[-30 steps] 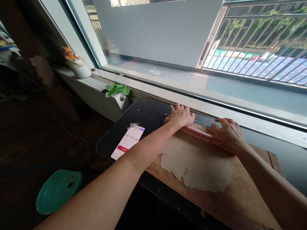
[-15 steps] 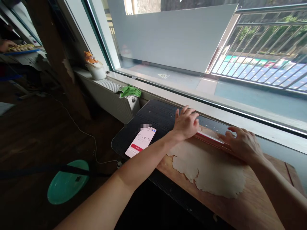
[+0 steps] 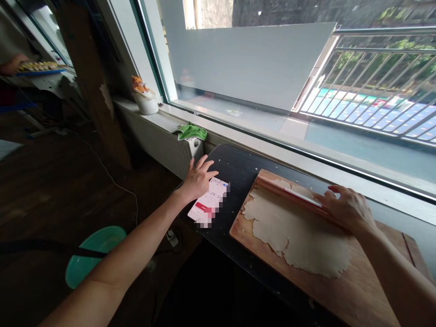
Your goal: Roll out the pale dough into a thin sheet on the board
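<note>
A thin, ragged-edged sheet of dough [image 3: 306, 236] lies on a wooden board [image 3: 369, 284]. Across its far part rests a reddish rolling pin [image 3: 289, 194]. My right hand [image 3: 347, 206] is on the pin's right end, fingers apart and slightly bent, not wrapped round it. My left hand [image 3: 199, 178] is off the board, fingers spread and holding nothing, at the upper left edge of a phone [image 3: 206, 203]. The phone shows a running timer and lies on the black table [image 3: 238, 170]; whether my fingers touch it is unclear.
A radiator [image 3: 163, 147] by the window bears a green cloth [image 3: 192, 131] and a white pot [image 3: 146, 102]. On the floor are a green basin [image 3: 98, 245] and a white cable [image 3: 112, 179]. A person's arm [image 3: 13, 65] is near a tray [image 3: 39, 70] at far left.
My left hand has left the rolling pin and moved left to the phone, fingers spread. My right hand stays at the pin's right end. The view has shifted slightly.
</note>
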Action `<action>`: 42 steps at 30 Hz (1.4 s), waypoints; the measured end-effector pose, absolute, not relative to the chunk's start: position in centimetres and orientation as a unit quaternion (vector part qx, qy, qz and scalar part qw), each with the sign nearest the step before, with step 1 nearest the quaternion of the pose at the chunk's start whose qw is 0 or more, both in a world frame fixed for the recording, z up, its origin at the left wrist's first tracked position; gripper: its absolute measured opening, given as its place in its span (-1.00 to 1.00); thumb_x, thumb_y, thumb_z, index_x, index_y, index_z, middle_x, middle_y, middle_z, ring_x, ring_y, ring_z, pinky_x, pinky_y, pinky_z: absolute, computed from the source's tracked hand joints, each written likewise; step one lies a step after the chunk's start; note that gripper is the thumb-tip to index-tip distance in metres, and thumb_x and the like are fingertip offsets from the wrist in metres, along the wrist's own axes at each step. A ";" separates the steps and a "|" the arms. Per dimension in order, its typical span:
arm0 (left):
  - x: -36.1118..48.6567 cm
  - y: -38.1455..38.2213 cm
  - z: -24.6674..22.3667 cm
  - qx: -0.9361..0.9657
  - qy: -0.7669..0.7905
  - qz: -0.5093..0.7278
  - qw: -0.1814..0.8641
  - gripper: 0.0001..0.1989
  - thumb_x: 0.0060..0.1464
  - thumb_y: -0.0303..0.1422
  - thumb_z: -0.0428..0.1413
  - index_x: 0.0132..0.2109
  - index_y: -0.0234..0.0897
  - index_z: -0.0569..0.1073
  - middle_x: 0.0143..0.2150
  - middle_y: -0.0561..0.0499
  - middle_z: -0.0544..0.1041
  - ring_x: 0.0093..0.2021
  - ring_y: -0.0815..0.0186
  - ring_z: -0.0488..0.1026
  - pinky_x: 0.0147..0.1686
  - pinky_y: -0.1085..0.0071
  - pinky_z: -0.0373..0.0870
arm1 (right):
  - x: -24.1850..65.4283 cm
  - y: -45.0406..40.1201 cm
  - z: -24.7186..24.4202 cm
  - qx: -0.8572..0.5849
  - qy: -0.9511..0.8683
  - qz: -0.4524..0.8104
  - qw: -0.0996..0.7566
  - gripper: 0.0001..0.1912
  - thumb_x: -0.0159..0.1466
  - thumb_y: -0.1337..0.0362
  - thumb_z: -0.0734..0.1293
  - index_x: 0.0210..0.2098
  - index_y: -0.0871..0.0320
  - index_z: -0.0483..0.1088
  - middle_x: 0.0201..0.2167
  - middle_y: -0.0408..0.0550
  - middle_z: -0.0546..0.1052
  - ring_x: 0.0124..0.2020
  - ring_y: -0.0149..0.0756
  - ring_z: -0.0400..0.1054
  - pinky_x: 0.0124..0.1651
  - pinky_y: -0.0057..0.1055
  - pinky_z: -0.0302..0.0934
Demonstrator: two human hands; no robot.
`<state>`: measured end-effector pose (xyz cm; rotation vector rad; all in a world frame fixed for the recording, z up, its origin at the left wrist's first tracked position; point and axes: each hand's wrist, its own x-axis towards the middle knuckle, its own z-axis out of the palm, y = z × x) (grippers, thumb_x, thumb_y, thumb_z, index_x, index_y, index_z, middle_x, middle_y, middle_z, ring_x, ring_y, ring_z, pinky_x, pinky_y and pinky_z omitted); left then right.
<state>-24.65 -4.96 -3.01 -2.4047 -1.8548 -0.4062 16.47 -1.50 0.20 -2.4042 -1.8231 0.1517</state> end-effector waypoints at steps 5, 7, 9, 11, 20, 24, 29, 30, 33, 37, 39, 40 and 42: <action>-24.7 -5.3 -3.3 -0.792 -0.597 -0.120 0.030 -0.52 0.19 -0.59 -0.08 0.06 -0.14 0.61 0.32 -0.14 0.38 0.45 -0.01 0.04 0.34 -0.29 -0.06 | 16.5 -1.5 0.2 -0.800 -0.595 0.056 0.053 -0.39 0.33 0.06 0.04 0.17 0.25 0.40 0.20 0.32 0.41 0.23 0.12 0.24 0.11 -0.12 0.16; -24.8 -5.5 -3.4 -0.794 -0.596 -0.117 0.025 -0.50 0.16 -0.60 -0.08 0.07 -0.14 0.60 0.31 -0.15 0.39 0.44 -0.01 0.05 0.34 -0.30 -0.06 | 16.4 -1.5 0.2 -0.800 -0.596 0.052 0.054 -0.39 0.33 0.04 0.06 0.17 0.25 0.40 0.18 0.34 0.42 0.22 0.14 0.25 0.09 -0.11 0.17; -25.0 -5.6 -3.5 -0.793 -0.597 -0.118 0.025 -0.49 0.15 -0.62 -0.08 0.07 -0.15 0.60 0.29 -0.15 0.40 0.44 -0.01 0.08 0.33 -0.29 -0.04 | 16.4 -1.6 0.2 -0.800 -0.595 0.052 0.058 -0.39 0.32 0.04 0.06 0.16 0.25 0.41 0.17 0.35 0.43 0.20 0.15 0.25 0.08 -0.08 0.18; -25.1 -5.8 -3.5 -0.792 -0.597 -0.126 0.027 -0.51 0.14 -0.63 -0.09 0.00 -0.17 0.63 0.26 -0.15 0.44 0.43 0.00 0.10 0.34 -0.27 -0.03 | 16.4 -1.7 0.2 -0.801 -0.593 0.055 0.065 -0.40 0.32 0.05 0.06 0.16 0.24 0.42 0.17 0.34 0.43 0.20 0.16 0.26 0.08 -0.06 0.19; -27.6 -7.4 -3.0 -0.770 -0.611 -0.177 0.040 -0.59 0.04 -0.63 -0.05 -0.20 -0.17 0.62 0.15 -0.09 0.51 0.40 0.02 0.16 0.35 -0.26 -0.05 | 16.4 -1.9 0.2 -0.798 -0.596 0.046 0.075 -0.45 0.30 0.04 0.12 0.09 0.18 0.46 0.12 0.32 0.47 0.16 0.13 0.29 0.03 -0.08 0.20; -28.4 -8.5 -3.3 -0.769 -0.612 -0.177 0.048 -0.57 0.04 -0.63 -0.06 -0.19 -0.15 0.62 0.15 -0.07 0.51 0.39 0.04 0.17 0.35 -0.24 -0.03 | 16.2 -1.9 0.3 -0.805 -0.588 0.050 0.065 -0.43 0.31 0.01 0.10 0.13 0.17 0.44 0.17 0.30 0.43 0.20 0.13 0.27 0.04 -0.09 0.21; -28.0 -8.3 -3.5 -0.777 -0.605 -0.170 0.047 -0.49 0.08 -0.62 -0.07 0.03 -0.17 0.60 0.20 -0.12 0.48 0.40 0.03 0.16 0.35 -0.21 -0.01 | 16.2 -2.0 0.5 -0.803 -0.590 0.053 0.059 -0.42 0.30 0.02 0.09 0.12 0.20 0.44 0.15 0.35 0.43 0.17 0.16 0.28 0.01 -0.07 0.22; -27.7 -8.0 -3.5 -0.779 -0.603 -0.167 0.042 -0.48 0.09 -0.62 -0.07 0.07 -0.16 0.59 0.22 -0.13 0.47 0.40 0.03 0.16 0.35 -0.21 0.00 | 16.2 -2.0 0.5 -0.803 -0.590 0.052 0.062 -0.42 0.30 0.02 0.10 0.11 0.20 0.45 0.14 0.35 0.44 0.16 0.16 0.30 0.01 -0.07 0.22; -26.9 -6.8 -3.7 -0.787 -0.598 -0.150 0.028 -0.46 0.10 -0.61 -0.07 0.12 -0.14 0.57 0.25 -0.13 0.44 0.41 0.04 0.14 0.35 -0.21 -0.01 | 16.3 -2.0 0.4 -0.803 -0.590 0.045 0.071 -0.46 0.29 0.03 0.12 0.07 0.18 0.48 0.10 0.33 0.47 0.11 0.16 0.32 -0.02 -0.07 0.23; -26.0 -5.3 -3.9 -0.795 -0.593 -0.126 0.018 -0.45 0.13 -0.60 -0.08 0.14 -0.12 0.55 0.27 -0.13 0.43 0.42 0.04 0.11 0.35 -0.23 -0.03 | 16.2 -2.0 0.3 -0.804 -0.588 0.043 0.073 -0.47 0.29 0.05 0.13 0.07 0.19 0.49 0.11 0.34 0.47 0.12 0.15 0.33 -0.01 -0.07 0.25; -25.8 -5.1 -4.0 -0.799 -0.589 -0.120 0.015 -0.46 0.14 -0.60 -0.08 0.13 -0.13 0.56 0.26 -0.15 0.43 0.42 0.03 0.11 0.34 -0.24 -0.04 | 16.1 -2.0 0.4 -0.808 -0.584 0.046 0.069 -0.46 0.30 0.06 0.12 0.09 0.19 0.48 0.13 0.33 0.45 0.15 0.14 0.31 0.02 -0.09 0.24; -25.7 -5.0 -3.9 -0.800 -0.587 -0.120 0.013 -0.46 0.14 -0.61 -0.09 0.11 -0.13 0.57 0.26 -0.16 0.44 0.41 0.02 0.12 0.35 -0.24 -0.04 | 16.1 -2.0 0.5 -0.810 -0.581 0.048 0.068 -0.45 0.30 0.06 0.11 0.10 0.19 0.47 0.14 0.32 0.45 0.16 0.14 0.31 0.03 -0.09 0.24; -25.6 -5.2 -3.8 -0.802 -0.584 -0.122 0.011 -0.47 0.14 -0.61 -0.09 0.09 -0.13 0.59 0.24 -0.15 0.45 0.41 0.02 0.13 0.35 -0.24 -0.05 | 16.0 -2.1 0.5 -0.810 -0.580 0.053 0.068 -0.45 0.31 0.06 0.11 0.11 0.19 0.47 0.17 0.31 0.44 0.18 0.14 0.30 0.05 -0.09 0.23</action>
